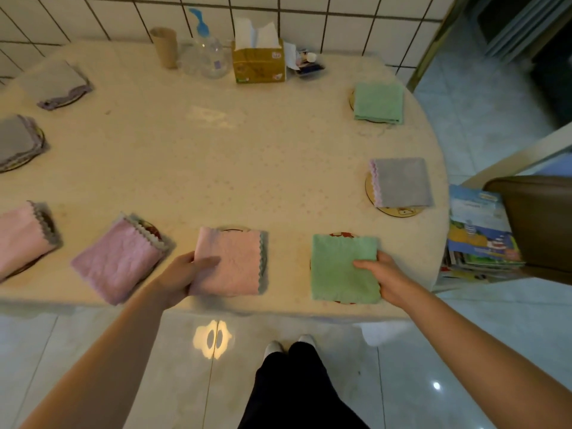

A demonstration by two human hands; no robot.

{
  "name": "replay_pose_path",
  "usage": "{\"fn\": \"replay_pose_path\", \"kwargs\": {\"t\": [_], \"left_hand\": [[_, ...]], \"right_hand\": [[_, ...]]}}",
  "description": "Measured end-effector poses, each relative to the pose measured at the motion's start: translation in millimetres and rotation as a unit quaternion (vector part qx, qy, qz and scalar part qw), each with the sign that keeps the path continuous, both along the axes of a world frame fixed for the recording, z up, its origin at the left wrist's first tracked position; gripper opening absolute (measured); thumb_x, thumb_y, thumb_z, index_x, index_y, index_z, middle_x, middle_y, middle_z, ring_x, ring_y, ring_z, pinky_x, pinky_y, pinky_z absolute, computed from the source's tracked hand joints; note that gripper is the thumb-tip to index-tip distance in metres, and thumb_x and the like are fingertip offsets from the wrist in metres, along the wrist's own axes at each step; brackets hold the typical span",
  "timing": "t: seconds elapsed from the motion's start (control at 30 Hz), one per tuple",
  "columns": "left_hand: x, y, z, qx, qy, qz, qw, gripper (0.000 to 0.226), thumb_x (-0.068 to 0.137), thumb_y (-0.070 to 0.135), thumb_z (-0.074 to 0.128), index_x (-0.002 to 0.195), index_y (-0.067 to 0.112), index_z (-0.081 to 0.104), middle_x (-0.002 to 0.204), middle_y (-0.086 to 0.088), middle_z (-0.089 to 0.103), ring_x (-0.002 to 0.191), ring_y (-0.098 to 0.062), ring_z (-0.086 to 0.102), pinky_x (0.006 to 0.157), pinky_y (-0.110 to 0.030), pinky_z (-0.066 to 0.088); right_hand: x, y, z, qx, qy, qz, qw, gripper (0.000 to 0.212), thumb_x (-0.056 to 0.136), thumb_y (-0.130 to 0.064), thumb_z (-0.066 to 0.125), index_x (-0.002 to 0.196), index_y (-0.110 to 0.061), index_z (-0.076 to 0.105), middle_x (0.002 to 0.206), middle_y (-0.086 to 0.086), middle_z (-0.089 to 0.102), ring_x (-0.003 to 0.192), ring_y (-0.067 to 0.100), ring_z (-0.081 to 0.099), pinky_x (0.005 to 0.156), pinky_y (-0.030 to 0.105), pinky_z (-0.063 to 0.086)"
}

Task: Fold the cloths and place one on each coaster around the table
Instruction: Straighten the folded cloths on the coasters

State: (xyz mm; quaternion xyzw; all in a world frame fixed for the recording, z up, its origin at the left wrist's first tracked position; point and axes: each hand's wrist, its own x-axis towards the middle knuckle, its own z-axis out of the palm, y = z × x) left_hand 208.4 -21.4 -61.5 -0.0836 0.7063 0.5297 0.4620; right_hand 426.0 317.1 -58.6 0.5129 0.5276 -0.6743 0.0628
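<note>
Table: round, pale covering; its left edge is cut off by the frame, its near rim lies under both wrists.
Far clutter: tissue box, clear bottle and cardboard tube stand well beyond both hands, by the tiled wall.
Pink cloth: folded, lying over a coaster of which only a far sliver shows.
Green cloth: folded, hiding nearly all of a red coaster.
Other cloths: a lilac one just left of the left hand; a grey one and a second green one beyond the right hand; three more at far left, blurred and partly cropped.
Left hand: pinches the pink cloth's left edge, thumb on top, fingers hidden underneath.
Right hand: grips the green cloth's right edge, thumb on top, fingers hidden.
</note>
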Motion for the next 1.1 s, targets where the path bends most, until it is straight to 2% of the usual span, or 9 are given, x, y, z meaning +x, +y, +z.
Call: {"fn": "replay_pose_path", "kwargs": {"t": [0.17, 0.33, 0.43, 0.6, 0.67, 0.77, 0.9, 1.03, 1.1], "left_hand": [[1.2, 0.9, -1.8, -0.16, 0.143, 0.005, 0.977, 0.021, 0.087, 0.027, 0.065, 0.098, 0.011, 0.062, 0.1, -0.012, 0.065, 0.092, -0.032, 0.061, 0.082, -0.046, 0.053], [5.3, -0.7, 7.4, -0.253, 0.214, 0.0, 0.944, 0.012, 0.084, 0.022, 0.067, 0.082, 0.01, 0.064, 0.078, -0.012, 0.066, 0.074, -0.029, 0.061, 0.077, -0.045, 0.057], [2.8, -9.9, 13.0, -0.281, 0.236, -0.005, 0.93, 0.026, 0.082, 0.034, 0.067, 0.069, 0.012, 0.065, 0.066, -0.009, 0.068, 0.069, -0.03, 0.066, 0.074, -0.045, 0.058], [-12.2, -37.5, 22.5, -0.21, 0.221, 0.087, 0.948, 0.013, 0.082, 0.022, 0.071, 0.088, 0.013, 0.064, 0.08, -0.013, 0.07, 0.077, -0.032, 0.069, 0.076, -0.049, 0.058], [-22.2, -51.0, 27.7, -0.212, 0.235, 0.105, 0.943, 0.012, 0.081, 0.022, 0.071, 0.085, 0.012, 0.064, 0.075, -0.01, 0.068, 0.071, -0.028, 0.065, 0.075, -0.046, 0.057], [-42.4, -85.1, 29.5, -0.235, 0.247, 0.142, 0.929, 0.009, 0.078, 0.02, 0.068, 0.083, 0.017, 0.062, 0.082, -0.011, 0.067, 0.082, -0.03, 0.065, 0.083, -0.046, 0.055], [-76.6, -142.4, 30.8, -0.224, 0.232, 0.177, 0.93, 0.017, 0.065, 0.03, 0.062, 0.081, 0.022, 0.062, 0.087, -0.012, 0.071, 0.085, -0.032, 0.068, 0.084, -0.046, 0.056], [-108.0, -193.6, 38.6, -0.244, 0.253, 0.175, 0.92, 0.02, 0.08, 0.017, 0.064, 0.1, 0.014, 0.066, 0.094, -0.008, 0.067, 0.093, -0.029, 0.061, 0.085, -0.035, 0.047], [-121.9, -217.3, 37.3, -0.251, 0.259, 0.186, 0.914, 0.022, 0.084, 0.015, 0.062, 0.105, 0.009, 0.064, 0.098, -0.008, 0.064, 0.096, -0.029, 0.058, 0.084, -0.033, 0.045]], "right_hand": [[2.4, -2.7, 9.3, 0.308, -0.09, 0.163, 0.933, 0.068, 0.08, -0.011, 0.07, 0.134, -0.012, 0.028, 0.109, 0.007, 0.052, 0.096, 0.026, 0.053, 0.077, 0.028, 0.04], [0.8, 3.5, 13.3, 0.403, -0.161, 0.283, 0.856, 0.076, 0.08, -0.014, 0.068, 0.139, -0.011, 0.022, 0.13, 0.02, 0.039, 0.113, 0.04, 0.048, 0.09, 0.041, 0.043], [-18.7, 1.4, 29.1, 0.472, -0.144, 0.317, 0.81, 0.064, 0.085, -0.011, 0.06, 0.14, -0.012, 0.026, 0.133, 0.017, 0.036, 0.116, 0.037, 0.042, 0.093, 0.044, 0.041], [-80.8, -55.1, 48.6, 0.441, 0.024, 0.354, 0.824, 0.052, 0.087, -0.004, 0.055, 0.134, -0.013, 0.034, 0.118, 0.009, 0.05, 0.107, 0.024, 0.05, 0.085, 0.031, 0.041], [-108.6, -89.4, 51.0, 0.417, 0.064, 0.378, 0.824, 0.046, 0.086, -0.005, 0.056, 0.129, -0.013, 0.041, 0.111, 0.006, 0.054, 0.103, 0.021, 0.054, 0.085, 0.028, 0.041], [-148.6, -144.5, 51.7, 0.375, 0.105, 0.393, 0.833, 0.039, 0.083, -0.004, 0.056, 0.121, -0.012, 0.049, 0.102, 0.004, 0.058, 0.093, 0.017, 0.057, 0.085, 0.025, 0.045], [-199.4, -221.5, 53.7, 0.321, 0.117, 0.376, 0.862, 0.033, 0.084, -0.005, 0.058, 0.116, -0.009, 0.056, 0.1, 0.008, 0.066, 0.089, 0.019, 0.061, 0.084, 0.025, 0.047], [-250.4, -288.1, 43.9, 0.301, 0.073, 0.375, 0.874, 0.031, 0.084, -0.013, 0.061, 0.115, -0.008, 0.057, 0.099, 0.005, 0.068, 0.092, 0.019, 0.062, 0.077, 0.021, 0.042], [-268.1, -309.0, 35.7, 0.309, 0.041, 0.378, 0.872, 0.034, 0.084, -0.019, 0.062, 0.116, -0.011, 0.056, 0.105, 0.004, 0.069, 0.101, 0.021, 0.062, 0.084, 0.025, 0.045]]}}
